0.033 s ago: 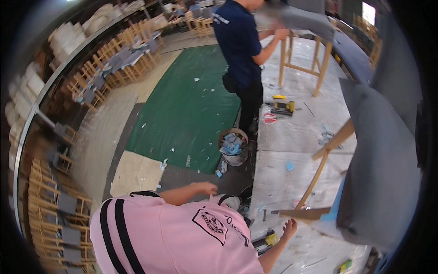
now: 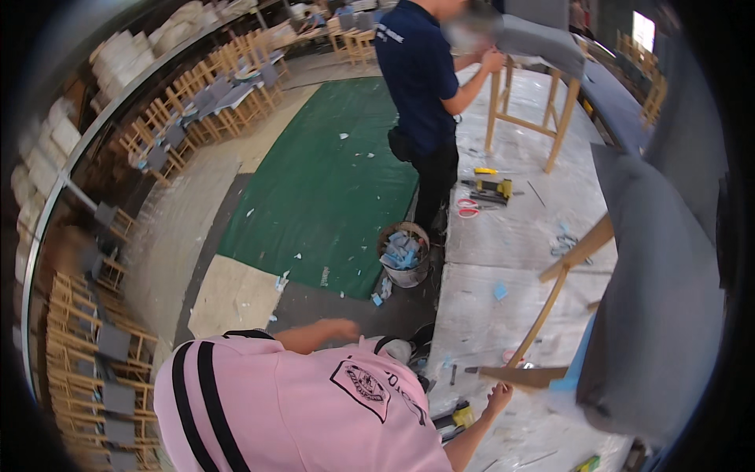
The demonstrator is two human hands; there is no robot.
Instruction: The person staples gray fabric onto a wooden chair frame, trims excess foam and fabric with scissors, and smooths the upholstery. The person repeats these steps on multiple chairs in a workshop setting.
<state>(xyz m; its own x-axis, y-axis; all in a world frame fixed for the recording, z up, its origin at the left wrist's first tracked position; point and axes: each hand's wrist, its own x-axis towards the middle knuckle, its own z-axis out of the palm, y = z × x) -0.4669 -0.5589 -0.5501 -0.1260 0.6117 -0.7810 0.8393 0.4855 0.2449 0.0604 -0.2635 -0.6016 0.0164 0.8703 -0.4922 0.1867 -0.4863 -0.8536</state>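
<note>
A grey upholstered chair [image 2: 657, 291] lies tipped over on the table at the right, its wooden legs pointing left. My right hand [image 2: 497, 399] is at the end of the lowest wooden chair leg [image 2: 523, 377], its curled fingers meeting the leg's lower edge. Light blue material [image 2: 580, 358] shows where that leg joins the seat. My left hand [image 2: 340, 329] hangs over the floor, away from the table; its fingers are smeared by motion, and I see nothing in it.
A plastic-covered table [image 2: 480, 307] holds a yellow-black staple gun [image 2: 491, 189], red-handled scissors [image 2: 469, 208] and a yellow cutter [image 2: 485, 171]. A bucket of scraps [image 2: 405, 275] stands beside it. A co-worker [image 2: 421, 79] handles another chair [image 2: 543, 39]. Stacked chair frames [image 2: 110, 385] line the left.
My right hand has come up to the end of the chair leg, from slightly apart to touching it. My left hand has shifted a little to the left.
</note>
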